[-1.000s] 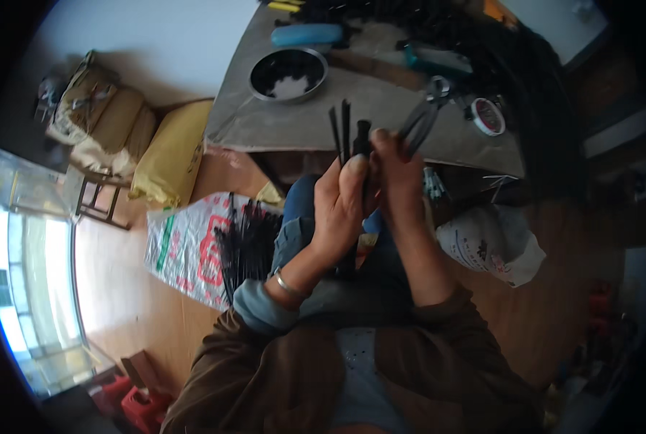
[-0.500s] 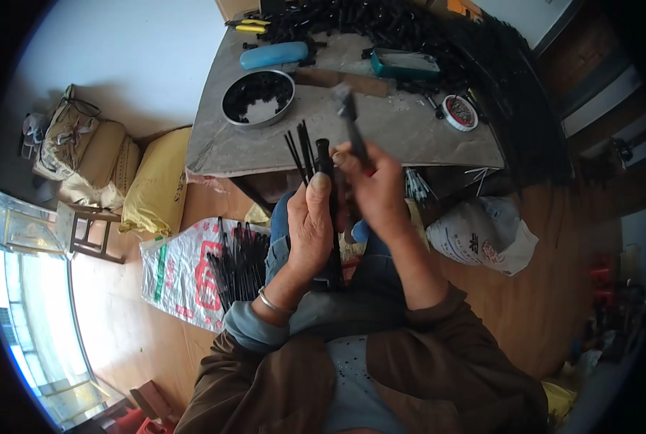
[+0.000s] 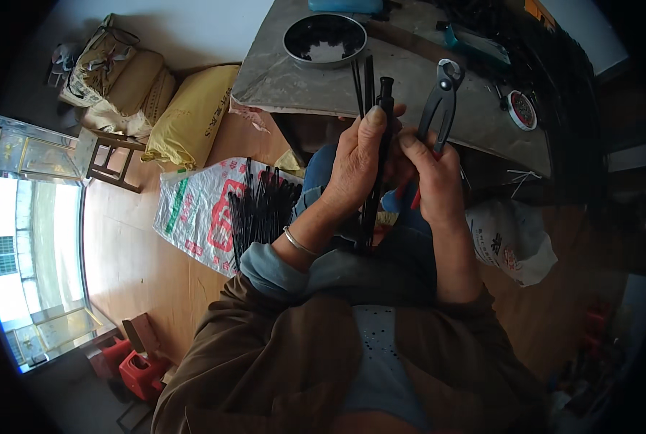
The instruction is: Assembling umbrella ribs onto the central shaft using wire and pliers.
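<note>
My left hand (image 3: 352, 163) is closed around a black tube (image 3: 386, 94) with a stepped, flanged top. Thin black rods (image 3: 369, 81) stand upright in the same grip, and my thumb presses against the tube's side. Below the hand, the tube's long dark lower part runs down to my lap. Close on the right, my right hand (image 3: 440, 181) grips pincers (image 3: 446, 85) with red handles, their rounded jaws pointing up and clear of the tube. My thumb lies along the pincers, whose arms are spread apart. Fingers behind the tube are partly hidden.
Ahead stands a grey-topped table (image 3: 265, 83) with a metal bowl (image 3: 286, 49) of small black parts and a round tin (image 3: 522, 110). Many black rods (image 3: 261, 217) lie on a printed white sack (image 3: 185, 217) at left. A white bag (image 3: 525, 246) sits at right.
The view has tilted down, so table and hands sit higher in it. The pincers have turned from a blurred, leaning position to upright, jaws up, and moved away from the tube.
</note>
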A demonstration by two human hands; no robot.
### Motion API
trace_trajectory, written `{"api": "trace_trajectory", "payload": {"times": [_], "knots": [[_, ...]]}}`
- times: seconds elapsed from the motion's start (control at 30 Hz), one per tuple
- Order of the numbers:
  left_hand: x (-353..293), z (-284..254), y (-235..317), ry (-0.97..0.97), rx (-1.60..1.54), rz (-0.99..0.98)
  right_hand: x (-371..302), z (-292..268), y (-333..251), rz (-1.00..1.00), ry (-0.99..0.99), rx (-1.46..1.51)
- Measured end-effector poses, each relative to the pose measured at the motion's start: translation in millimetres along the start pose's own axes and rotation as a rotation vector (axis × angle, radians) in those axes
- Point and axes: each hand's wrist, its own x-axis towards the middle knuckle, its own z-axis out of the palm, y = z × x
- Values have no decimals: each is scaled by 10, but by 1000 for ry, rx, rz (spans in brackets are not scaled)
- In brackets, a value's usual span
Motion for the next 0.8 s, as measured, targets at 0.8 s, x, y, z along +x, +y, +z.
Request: {"api": "trace_trajectory", "payload": {"times": [0.8], "knots": [[3, 1, -32, -8, -5, -24, 27, 18, 69, -85, 14, 6]]}}
